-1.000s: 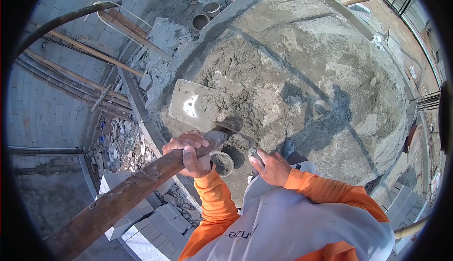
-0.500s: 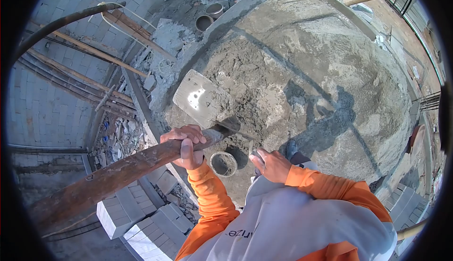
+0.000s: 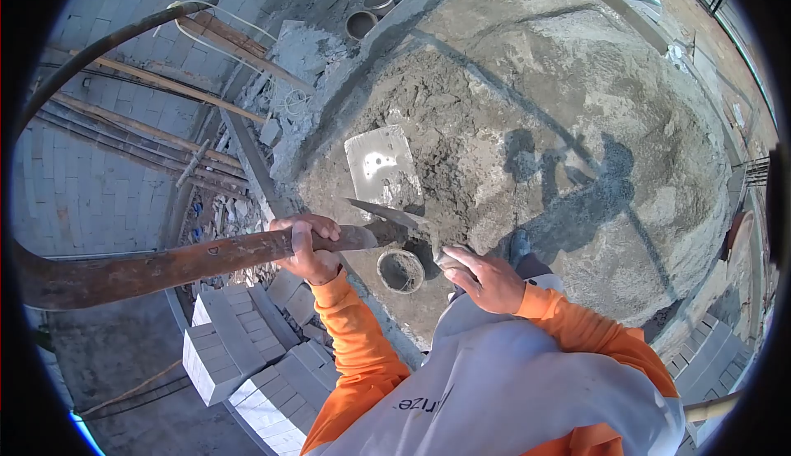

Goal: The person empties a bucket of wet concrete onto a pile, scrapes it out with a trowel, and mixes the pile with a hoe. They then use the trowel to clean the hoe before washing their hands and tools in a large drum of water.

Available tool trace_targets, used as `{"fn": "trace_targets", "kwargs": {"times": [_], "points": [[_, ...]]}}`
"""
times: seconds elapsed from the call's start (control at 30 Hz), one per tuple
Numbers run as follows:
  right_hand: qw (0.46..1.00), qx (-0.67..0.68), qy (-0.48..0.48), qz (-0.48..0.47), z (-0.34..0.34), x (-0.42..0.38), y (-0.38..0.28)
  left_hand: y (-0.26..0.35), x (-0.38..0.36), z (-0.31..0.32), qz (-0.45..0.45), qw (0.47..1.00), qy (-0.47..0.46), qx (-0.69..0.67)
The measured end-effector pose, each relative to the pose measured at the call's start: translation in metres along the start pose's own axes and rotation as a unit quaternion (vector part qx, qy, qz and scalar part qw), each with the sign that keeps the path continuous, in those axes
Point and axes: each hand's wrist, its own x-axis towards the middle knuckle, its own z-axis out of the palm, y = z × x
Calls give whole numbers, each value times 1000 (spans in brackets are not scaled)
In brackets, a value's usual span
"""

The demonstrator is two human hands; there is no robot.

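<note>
My left hand (image 3: 309, 250) is wrapped around a thick, rough wooden pole (image 3: 181, 268) close to its end; the pole runs off to the left. My right hand (image 3: 486, 279) is closed on the handle of a trowel, whose grey blade (image 3: 381, 211) points left, just above the pole's end. Beyond the blade, a pale flat plate (image 3: 381, 163) with small holes rests at the edge of the wet mortar (image 3: 441, 126). Between my hands and below them stands a small round bucket (image 3: 400, 271) with grey residue inside.
Two buckets (image 3: 361, 24) stand at the far side, past a low concrete edge. Stacked pale blocks (image 3: 235, 341) lie at lower left, with rubble nearby. Long poles (image 3: 148, 130) lean at left, and a curved pole (image 3: 107, 40) arches there. My shoe (image 3: 520, 246) is on the mortar.
The trowel blade has turned and now shows its face more. The pole has swung nearer level in view. The pale plate appears farther right and turned, while the whole view has shifted slightly.
</note>
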Motion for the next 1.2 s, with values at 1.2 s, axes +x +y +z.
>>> {"fn": "trace_targets", "kwargs": {"times": [1.2], "points": [[995, -40, 30, -87, -40, 39, -53, 48, -2, -2, 95, 934, -309, -153]]}}
